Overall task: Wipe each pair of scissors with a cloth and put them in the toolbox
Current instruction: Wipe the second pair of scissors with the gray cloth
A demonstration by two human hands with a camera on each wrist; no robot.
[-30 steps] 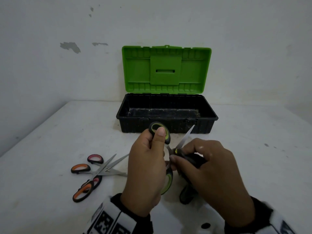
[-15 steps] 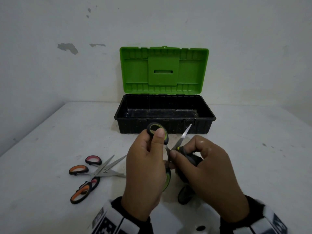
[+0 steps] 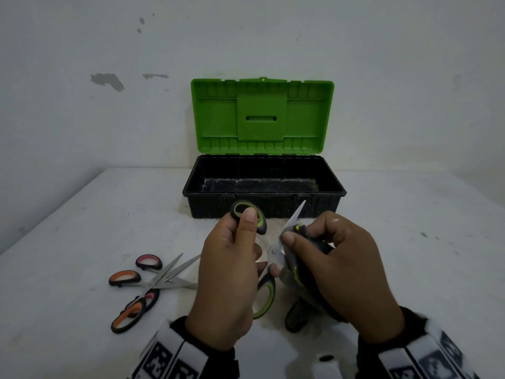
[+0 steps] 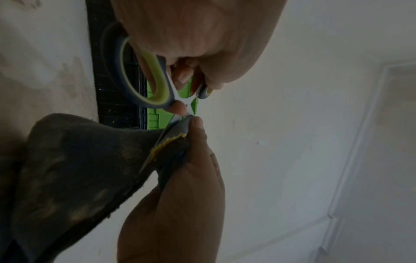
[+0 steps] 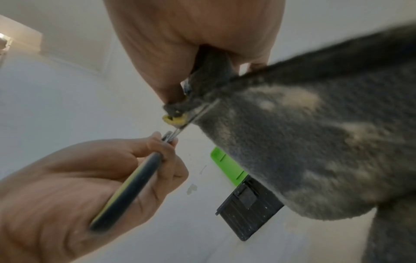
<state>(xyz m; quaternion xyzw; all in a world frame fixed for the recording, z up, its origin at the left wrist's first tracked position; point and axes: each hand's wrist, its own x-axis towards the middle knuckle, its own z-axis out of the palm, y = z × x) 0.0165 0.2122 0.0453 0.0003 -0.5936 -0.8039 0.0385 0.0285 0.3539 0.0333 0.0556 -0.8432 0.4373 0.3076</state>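
My left hand [image 3: 232,272] grips the handles of the green-and-black scissors [image 3: 266,295], held spread apart above the table; the upper handle loop shows past my thumb. My right hand [image 3: 341,266] pinches a dark grey cloth [image 3: 314,247] with a yellow-stitched edge around one blade [image 3: 293,218], whose tip sticks out beyond the cloth. In the left wrist view the scissors [image 4: 144,78] meet the cloth [image 4: 74,167] at the pivot. In the right wrist view the cloth [image 5: 303,142] hangs large over the blade [image 5: 191,117]. The toolbox [image 3: 262,198], black with a raised green lid, stands behind my hands with nothing visible inside.
Two more pairs of scissors lie crossed on the white table at the left: an orange-handled pair [image 3: 125,279] and a pink-handled pair [image 3: 149,261]. The wall rises right behind the toolbox lid [image 3: 262,116]. The tabletop [image 3: 410,242] to the right of the box is bare.
My right hand with the cloth has slid a little along the blade toward the pivot, so more of the tip shows. The left hand keeps its hold on the handles.
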